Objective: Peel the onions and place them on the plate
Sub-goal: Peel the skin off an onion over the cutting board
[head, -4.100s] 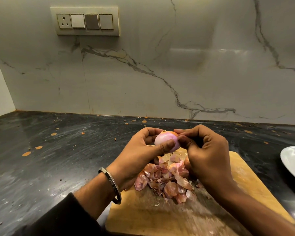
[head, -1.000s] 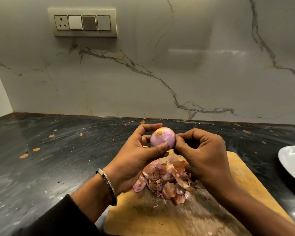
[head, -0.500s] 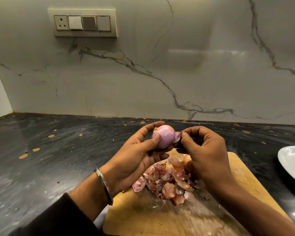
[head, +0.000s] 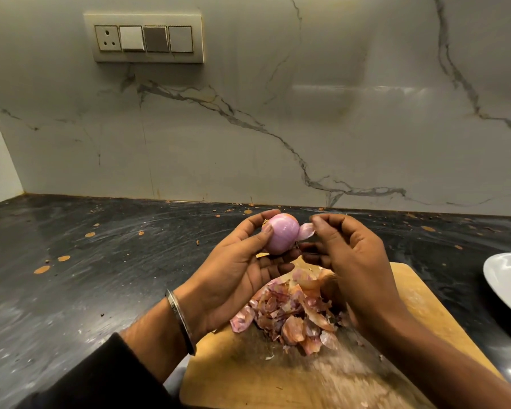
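Above wooden cutting board (head: pixel 419 293), left hand (head: pixel 236 278) cradles pink onion (head: pixel 281 236), thumb and fingertips curled round it. Right hand (head: pixel 351 261) pinches loose skin flap (head: pixel 306 230) at onion's right side. White plate (head: pixel 508 278) far right, well apart.

The left hand (head: pixel 236 270) is raised palm up, its fingers and thumb curled round an onion (head: pixel 281 235). The right hand (head: pixel 351 261) is level with it, just to the right, thumb and forefinger pinching a flap of skin (head: pixel 306 230). Both forearms reach in from the near edge.
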Demonstrator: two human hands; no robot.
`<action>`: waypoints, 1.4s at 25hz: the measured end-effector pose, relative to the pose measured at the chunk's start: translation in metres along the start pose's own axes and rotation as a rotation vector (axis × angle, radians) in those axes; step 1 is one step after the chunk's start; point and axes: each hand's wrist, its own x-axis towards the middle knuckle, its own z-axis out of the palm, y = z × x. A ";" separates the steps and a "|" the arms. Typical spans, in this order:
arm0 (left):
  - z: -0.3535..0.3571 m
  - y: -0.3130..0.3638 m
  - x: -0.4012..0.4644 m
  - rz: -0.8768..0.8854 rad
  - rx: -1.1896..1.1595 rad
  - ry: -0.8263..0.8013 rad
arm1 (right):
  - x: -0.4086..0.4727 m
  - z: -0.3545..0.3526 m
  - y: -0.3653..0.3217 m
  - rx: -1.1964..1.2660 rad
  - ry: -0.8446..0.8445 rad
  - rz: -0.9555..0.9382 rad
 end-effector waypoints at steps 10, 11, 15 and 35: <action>0.000 -0.002 0.000 -0.013 0.003 0.017 | -0.003 0.001 0.002 -0.104 -0.038 -0.094; 0.000 -0.002 0.001 -0.018 -0.017 0.011 | -0.003 0.001 0.001 -0.093 -0.036 -0.087; -0.001 -0.001 0.001 -0.012 -0.056 -0.006 | -0.001 -0.001 0.000 0.036 -0.015 0.013; 0.005 0.000 -0.003 -0.038 0.076 -0.014 | -0.006 -0.004 -0.004 -0.350 0.001 -0.373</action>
